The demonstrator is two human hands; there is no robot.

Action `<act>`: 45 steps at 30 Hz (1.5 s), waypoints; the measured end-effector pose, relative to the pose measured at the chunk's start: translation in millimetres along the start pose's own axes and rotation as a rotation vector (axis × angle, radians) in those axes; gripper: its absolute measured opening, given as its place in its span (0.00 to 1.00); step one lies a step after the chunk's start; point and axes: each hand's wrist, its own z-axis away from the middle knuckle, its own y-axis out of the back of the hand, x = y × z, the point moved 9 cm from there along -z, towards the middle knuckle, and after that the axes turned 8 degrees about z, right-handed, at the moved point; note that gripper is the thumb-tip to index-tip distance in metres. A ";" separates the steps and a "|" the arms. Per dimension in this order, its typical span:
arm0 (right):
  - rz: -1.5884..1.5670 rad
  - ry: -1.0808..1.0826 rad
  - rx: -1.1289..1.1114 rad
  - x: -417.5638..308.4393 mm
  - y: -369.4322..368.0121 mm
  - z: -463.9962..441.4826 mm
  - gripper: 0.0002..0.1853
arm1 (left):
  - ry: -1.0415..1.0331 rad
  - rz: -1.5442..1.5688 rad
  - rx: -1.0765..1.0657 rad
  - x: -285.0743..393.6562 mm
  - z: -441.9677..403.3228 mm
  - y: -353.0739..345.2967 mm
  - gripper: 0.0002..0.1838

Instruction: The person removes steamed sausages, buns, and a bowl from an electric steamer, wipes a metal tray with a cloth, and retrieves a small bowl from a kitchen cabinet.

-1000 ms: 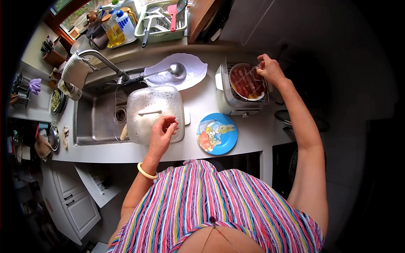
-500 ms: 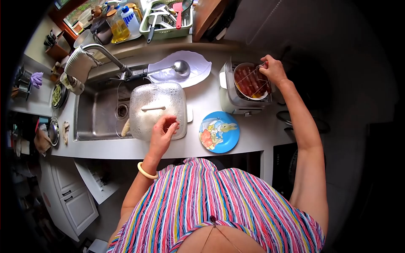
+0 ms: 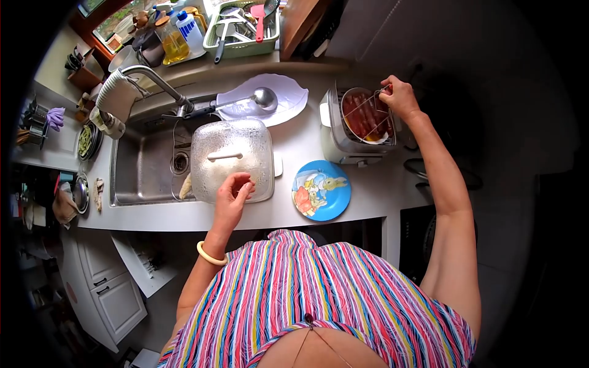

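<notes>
My right hand (image 3: pixel 400 98) grips a thin metal wire plate lifter (image 3: pixel 367 105). Its wires run across a plate of dark red sausage-like meat (image 3: pixel 366 116) in the top of a white electric steamer (image 3: pixel 343 150). Whether the plate is raised off the steamer, I cannot tell. Over the near edge of a clear, fogged steamer lid (image 3: pixel 231 144), my left hand (image 3: pixel 233 193) hovers with loosely curled fingers and nothing in it. A blue plate with a rabbit picture (image 3: pixel 320 191) lies on the counter between the lid and the steamer.
A steel sink (image 3: pixel 138 175) with a faucet (image 3: pixel 156 76) is at the left. Behind the lid lies a ladle (image 3: pixel 264 98) on a white leaf-shaped dish (image 3: pixel 291 101). A utensil basket (image 3: pixel 248 46) and bottles stand at the back. A black cable (image 3: pixel 457 175) lies right of the steamer.
The view has shifted slightly. My right hand stays on the wire plate lifter at the steamer, moving very little. My left hand has moved slightly left and down over the lid's near edge.
</notes>
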 end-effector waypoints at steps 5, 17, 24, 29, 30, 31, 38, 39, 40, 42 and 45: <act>0.094 0.023 -0.024 -4.3 -4.5 -6.2 0.14 | 0.008 0.003 -0.034 3.7 -0.5 -9.8 0.10; 0.186 -0.020 -0.110 1.7 -7.8 -0.5 0.17 | 0.000 0.002 -0.028 1.1 3.0 -7.9 0.10; 0.197 -0.008 -0.105 0.3 -8.8 -0.8 0.16 | -0.003 0.000 -0.031 2.0 3.2 -10.7 0.09; 0.162 -0.001 -0.062 3.9 -8.3 0.8 0.14 | 0.003 0.019 -0.031 -0.8 1.8 -10.8 0.10; 0.153 0.003 -0.058 2.3 -7.5 0.8 0.14 | 0.004 0.014 -0.032 0.1 2.1 -11.1 0.10; 0.142 0.005 -0.054 0.5 -5.9 1.5 0.13 | 0.005 0.008 -0.034 0.6 2.1 -11.2 0.10; 0.105 0.001 -0.028 -9.8 13.9 -2.7 0.13 | 0.022 0.010 -0.055 -0.9 0.1 -15.6 0.10; 0.128 0.011 -0.028 -11.9 15.4 -3.7 0.13 | 0.021 0.015 -0.060 -0.3 -0.7 -16.8 0.10; 0.135 0.011 -0.028 -12.0 17.4 -3.1 0.13 | 0.018 0.020 -0.065 0.5 -1.8 -17.7 0.10; 0.147 0.016 -0.031 -14.0 19.7 -3.9 0.13 | 0.005 0.030 -0.073 2.8 -3.2 -18.7 0.10; 0.151 0.013 -0.020 -25.2 37.3 -1.6 0.12 | 0.004 0.046 -0.075 2.7 -3.1 -16.4 0.10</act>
